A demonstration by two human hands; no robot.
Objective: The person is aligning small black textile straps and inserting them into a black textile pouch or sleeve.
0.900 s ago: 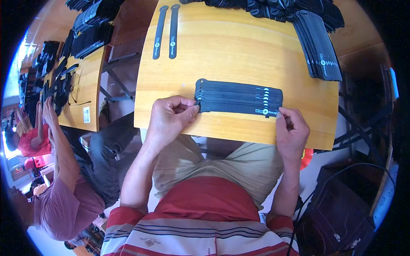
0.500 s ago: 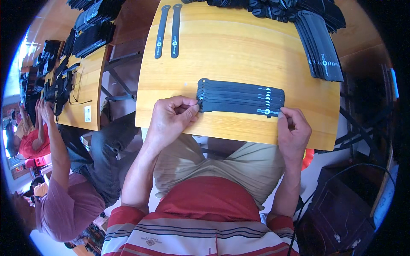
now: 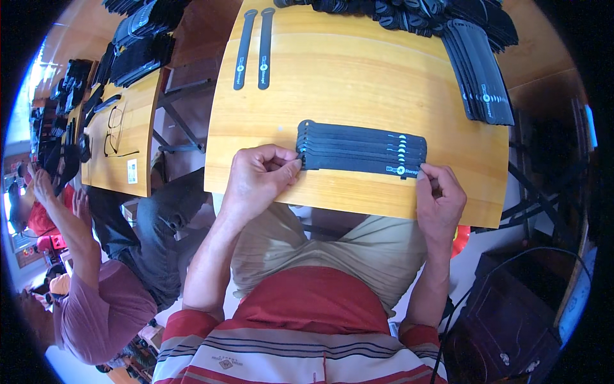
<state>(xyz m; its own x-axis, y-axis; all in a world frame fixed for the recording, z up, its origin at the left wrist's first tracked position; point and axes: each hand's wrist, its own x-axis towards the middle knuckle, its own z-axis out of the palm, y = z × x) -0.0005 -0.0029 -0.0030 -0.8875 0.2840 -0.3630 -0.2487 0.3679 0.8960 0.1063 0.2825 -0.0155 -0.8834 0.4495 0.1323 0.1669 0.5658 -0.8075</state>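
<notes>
Mid-frame, the left hand (image 3: 260,179) and right hand (image 3: 441,197) kept pinching opposite ends of the front strap (image 3: 358,164); the overlapped straps (image 3: 352,139) barely shifted, suggesting ongoing alignment.

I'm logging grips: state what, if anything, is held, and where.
The nearest black strap of the overlapping row: the left hand pinches its left end, the right hand its right end.

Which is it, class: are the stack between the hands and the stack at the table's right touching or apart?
Apart. The head view shows a clear stretch of bare table between the near stack and the right stack.
</notes>
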